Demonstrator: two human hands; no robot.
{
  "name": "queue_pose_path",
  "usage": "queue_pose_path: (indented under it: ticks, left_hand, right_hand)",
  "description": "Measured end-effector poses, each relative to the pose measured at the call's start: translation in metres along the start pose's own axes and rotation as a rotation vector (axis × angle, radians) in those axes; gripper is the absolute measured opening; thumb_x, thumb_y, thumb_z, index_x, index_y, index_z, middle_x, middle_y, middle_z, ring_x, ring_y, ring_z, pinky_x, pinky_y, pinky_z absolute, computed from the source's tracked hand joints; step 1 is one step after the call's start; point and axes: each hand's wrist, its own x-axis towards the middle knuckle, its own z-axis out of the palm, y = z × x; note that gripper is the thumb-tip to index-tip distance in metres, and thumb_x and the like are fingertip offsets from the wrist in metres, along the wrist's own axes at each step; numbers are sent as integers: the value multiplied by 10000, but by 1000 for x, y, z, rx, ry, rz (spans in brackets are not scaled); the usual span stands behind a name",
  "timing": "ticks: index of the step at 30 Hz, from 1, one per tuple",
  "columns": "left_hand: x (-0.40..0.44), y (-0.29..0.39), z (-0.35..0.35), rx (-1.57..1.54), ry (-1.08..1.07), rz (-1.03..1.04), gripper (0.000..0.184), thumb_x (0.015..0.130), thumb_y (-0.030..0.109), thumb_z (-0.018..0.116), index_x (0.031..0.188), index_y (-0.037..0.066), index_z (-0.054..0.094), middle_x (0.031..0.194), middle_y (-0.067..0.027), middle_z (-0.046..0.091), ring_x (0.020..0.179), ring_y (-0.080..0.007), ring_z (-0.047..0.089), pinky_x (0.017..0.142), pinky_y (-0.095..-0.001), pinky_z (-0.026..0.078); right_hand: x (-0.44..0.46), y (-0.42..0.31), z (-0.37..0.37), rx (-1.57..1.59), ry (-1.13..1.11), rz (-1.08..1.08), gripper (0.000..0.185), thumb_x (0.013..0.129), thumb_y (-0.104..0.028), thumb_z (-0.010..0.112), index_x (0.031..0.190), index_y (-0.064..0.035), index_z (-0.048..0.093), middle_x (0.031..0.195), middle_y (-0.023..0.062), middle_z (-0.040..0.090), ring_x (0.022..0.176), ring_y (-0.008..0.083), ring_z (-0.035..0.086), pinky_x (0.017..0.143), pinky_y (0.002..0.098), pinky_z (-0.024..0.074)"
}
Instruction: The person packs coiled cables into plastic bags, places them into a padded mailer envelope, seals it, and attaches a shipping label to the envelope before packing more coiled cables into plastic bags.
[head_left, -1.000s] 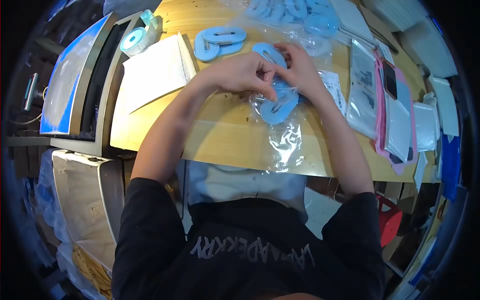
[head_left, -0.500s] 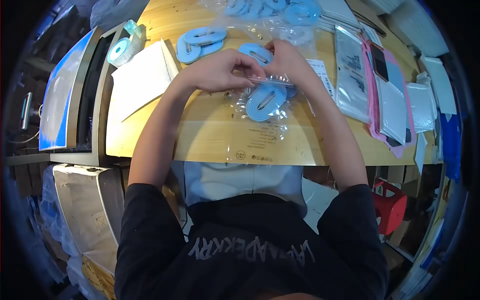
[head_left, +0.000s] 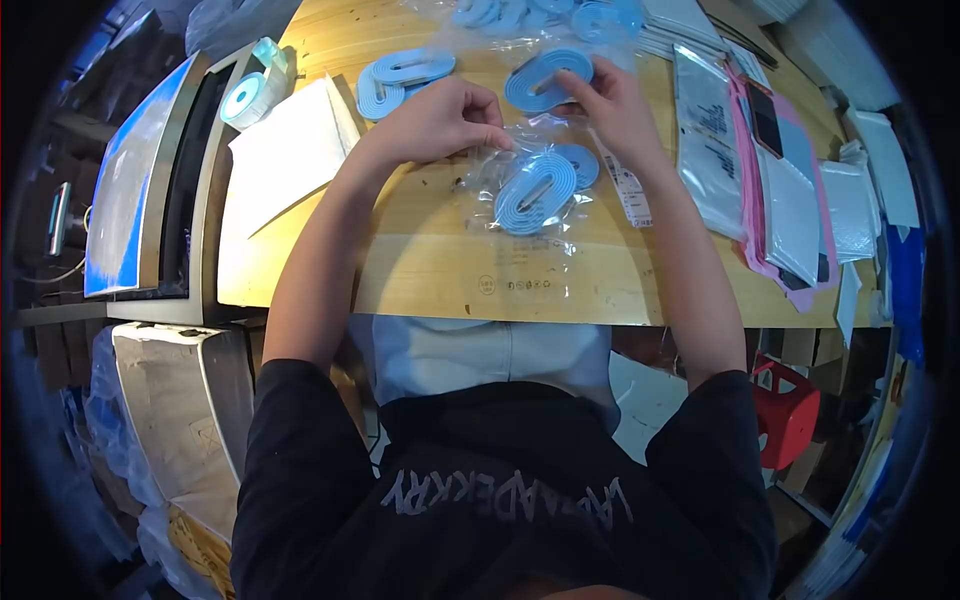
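Observation:
A clear plastic bag (head_left: 515, 262) lies before me on the wooden table, with a flat light-blue coiled cord (head_left: 537, 192) inside and part of another coil behind it. My left hand (head_left: 440, 122) is closed at the bag's upper left, thumb and fingertips pinching its edge. My right hand (head_left: 618, 112) grips another light-blue coil (head_left: 540, 82) between thumb and fingers, just above the bag's mouth. Farther left, a pair of overlapping blue coils (head_left: 405, 70) rests on the table. Whether these cords are cables or straps, I cannot tell.
A bag with several blue coils (head_left: 600, 20) lies at the back. On the left are a monitor (head_left: 140, 180), a tape roll (head_left: 243, 100) and white paper (head_left: 295, 150). Clear bags (head_left: 705, 150), pink packaging (head_left: 752, 200) and a phone (head_left: 764, 125) lie right. A barcode label (head_left: 628, 190) sits beside the bag.
My right hand has moved up and right, lifting a coil away from the bag's mouth. The bag's top edge has spread, and my left hand stays at its left side.

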Motion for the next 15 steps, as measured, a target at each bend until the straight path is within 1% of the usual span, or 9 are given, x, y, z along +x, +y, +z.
queue_pose_path:
  ticks: [1,2,5,8,9,10,12,13,15]
  left_hand:
    - [0,2,-1,-1,3,-2,182,827,135,781,814,-6,666,710,-11,651,641,-62,575,561,-225,449]
    - [-1,3,-2,2,17,-5,184,830,136,779,810,-8,666,719,-13,653,643,-64,576,571,-224,455]
    - [-4,3,-4,1,53,-18,189,835,138,775,800,-12,665,737,-17,658,645,-67,579,591,-222,467]
    - [1,-8,-4,-136,43,97,203,838,114,767,936,-18,647,771,-33,672,667,-84,606,621,-229,489]
    - [1,-6,-3,-137,41,97,203,838,114,767,936,-18,647,771,-33,672,667,-84,606,621,-229,489]
    - [0,-3,-3,-160,79,95,252,838,105,764,1004,-15,618,781,-43,675,671,-93,616,624,-234,493]
    - [-3,1,-2,-206,159,89,375,838,87,760,1139,-11,558,801,-63,681,681,-111,634,632,-243,501]
    - [-2,0,-1,-207,162,89,375,838,87,760,1139,-11,558,801,-63,681,681,-111,634,632,-243,501]
    - [1,-1,2,-252,226,92,498,830,59,762,1231,0,473,806,-82,680,679,-127,645,621,-251,505]
  right_hand:
    - [0,-1,2,192,34,-47,281,979,-209,629,1157,6,602,945,62,688,783,116,647,712,284,554]
    - [1,-2,2,193,28,-46,281,979,-209,629,1157,6,602,945,62,688,783,116,647,712,284,554]
    - [3,-8,-3,300,27,-215,260,996,-216,608,1135,4,608,968,38,684,820,118,658,724,267,564]
    - [-1,-6,6,232,-24,-202,258,992,-220,613,1122,4,610,981,39,682,843,119,662,750,266,569]
    - [-3,-6,7,197,-44,-196,258,991,-221,616,1116,4,611,988,40,680,855,119,664,762,265,571]
    - [-5,-8,7,196,-42,-194,258,991,-221,616,1116,4,611,988,40,680,855,119,664,762,265,571]
    - [-8,-14,5,217,-51,-90,251,993,-222,610,1125,-9,605,1001,40,678,888,125,664,778,293,576]
    - [-8,-15,5,227,-57,-38,247,995,-222,607,1129,-15,602,1007,39,676,905,128,663,785,307,579]
    - [-7,-13,8,278,-40,2,246,997,-225,603,1136,-22,598,1009,41,677,910,133,665,787,320,582]
